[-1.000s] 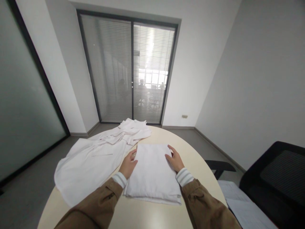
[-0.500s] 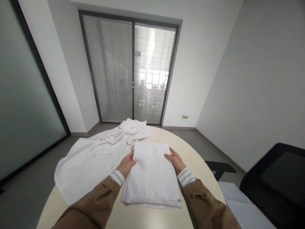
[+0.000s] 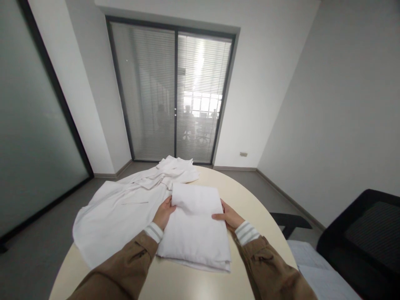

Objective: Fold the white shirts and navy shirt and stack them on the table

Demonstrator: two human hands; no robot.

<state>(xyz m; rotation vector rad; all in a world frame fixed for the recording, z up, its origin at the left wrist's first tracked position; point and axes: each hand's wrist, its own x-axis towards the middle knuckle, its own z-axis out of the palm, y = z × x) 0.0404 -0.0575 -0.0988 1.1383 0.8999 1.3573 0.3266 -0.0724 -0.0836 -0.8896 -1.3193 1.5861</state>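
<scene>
A folded white cloth [image 3: 195, 233], stacked in layers, is held between my two hands over the near part of the table. My left hand [image 3: 164, 211] grips its left edge, thumb on top and fingers beneath. On the opposite edge my right hand [image 3: 229, 215] is closed with the thumb lying across the top. The far end of the cloth is raised and slightly rumpled, while its near end hangs low, close to the tabletop. Left of it, a larger loose white cloth [image 3: 115, 225] spreads across the table, bunched at its far end.
The round cream table [image 3: 246, 200] carries both cloths. A black office chair [image 3: 365, 237] stands at the right, with white cloth or paper [image 3: 312, 260] beside it. Beyond the table is a glass door with blinds [image 3: 143, 96]; a frosted panel [image 3: 34, 112] is at the left.
The folded cloth has shifted slightly left and tilted, its far edge rising a little. My right hand has slid a bit lower along its edge, and my left hand has moved slightly left.
</scene>
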